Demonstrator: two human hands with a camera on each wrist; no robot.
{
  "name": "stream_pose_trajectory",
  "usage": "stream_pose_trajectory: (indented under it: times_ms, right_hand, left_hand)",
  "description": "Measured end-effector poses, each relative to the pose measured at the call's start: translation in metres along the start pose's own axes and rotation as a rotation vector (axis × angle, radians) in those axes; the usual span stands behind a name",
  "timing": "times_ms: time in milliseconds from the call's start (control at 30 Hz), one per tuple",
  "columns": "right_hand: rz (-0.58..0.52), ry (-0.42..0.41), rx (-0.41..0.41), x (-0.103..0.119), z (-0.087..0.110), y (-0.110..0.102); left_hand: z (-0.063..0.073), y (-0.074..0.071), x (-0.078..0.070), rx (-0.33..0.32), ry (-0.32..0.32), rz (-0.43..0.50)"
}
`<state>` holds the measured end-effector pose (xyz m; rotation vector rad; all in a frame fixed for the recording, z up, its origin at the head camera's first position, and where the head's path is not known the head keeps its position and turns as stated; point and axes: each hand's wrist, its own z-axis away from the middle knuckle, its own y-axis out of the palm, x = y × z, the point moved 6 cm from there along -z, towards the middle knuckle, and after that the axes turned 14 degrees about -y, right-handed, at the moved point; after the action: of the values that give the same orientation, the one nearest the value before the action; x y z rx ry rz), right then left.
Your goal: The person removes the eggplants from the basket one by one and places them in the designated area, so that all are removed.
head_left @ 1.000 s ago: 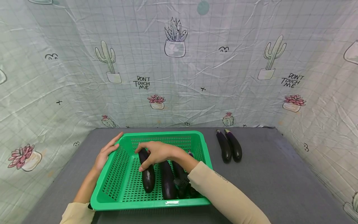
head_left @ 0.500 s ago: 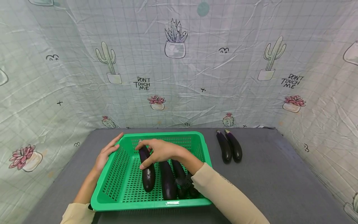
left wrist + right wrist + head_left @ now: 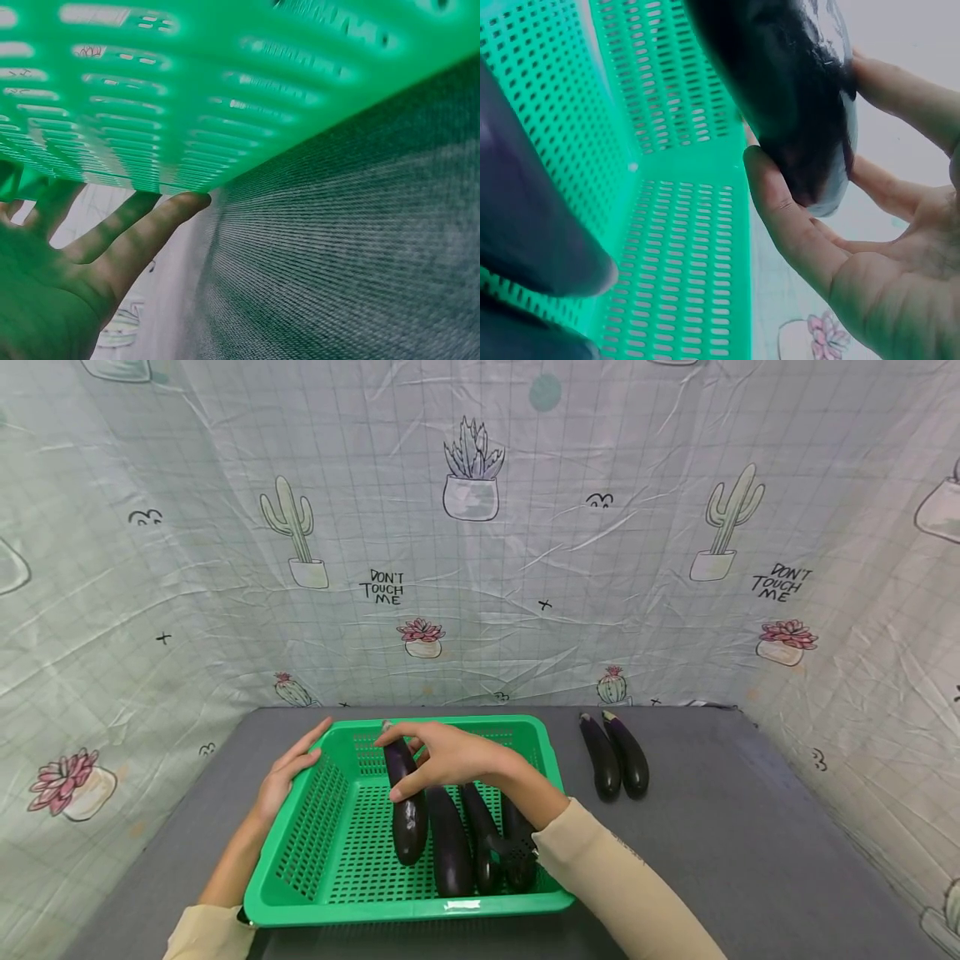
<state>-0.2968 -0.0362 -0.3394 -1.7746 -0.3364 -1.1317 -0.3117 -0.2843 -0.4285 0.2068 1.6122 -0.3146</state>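
My right hand (image 3: 450, 753) grips a dark, glossy eggplant (image 3: 410, 831) by its upper part, thumb on one side and fingers on the other. The eggplant is tilted above the floor of a green perforated plastic basket (image 3: 408, 912). In the right wrist view, fingers and thumb pinch the eggplant (image 3: 802, 97) from both sides. Three more eggplants (image 3: 452, 852) lie side by side in the right half of the basket, the rightmost partly hidden by the wrist gear. Along the basket's left side, my left hand (image 3: 281, 781) rests with extended fingers against the outer wall, as the left wrist view confirms.
Two eggplants (image 3: 622, 756) lie together on the grey tabletop (image 3: 720, 835), right of the basket. A white cloth backdrop (image 3: 540, 535) printed with potted plants stands behind the table and along both sides.
My right hand has lifted the eggplant slightly and moved it to the right, nearer the other eggplants in the basket. The left hand has stayed at the basket's left side.
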Motion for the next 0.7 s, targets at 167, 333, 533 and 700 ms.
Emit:
stream_pose_trajectory:
  times_ms: [167,333,533,700]
  right_hand:
    - [-0.059,0.006,-0.015,-0.001,0.011,-0.009]
    - [-0.082,0.020,-0.036,-0.003,0.022,-0.018]
    - [-0.091,-0.012,-0.072,-0.002,0.033,-0.031]
    - [-0.090,-0.024,-0.099,-0.002,0.045,-0.038]
  left_hand:
    - [0.000,0.001,0.000,-0.008,0.001,-0.021]
    - [0.000,0.001,-0.001,-0.022,-0.001,-0.038]
    - [0.002,0.002,0.000,0.027,-0.024,0.046]
    - [0.002,0.002,0.001,0.034,-0.024,0.050]
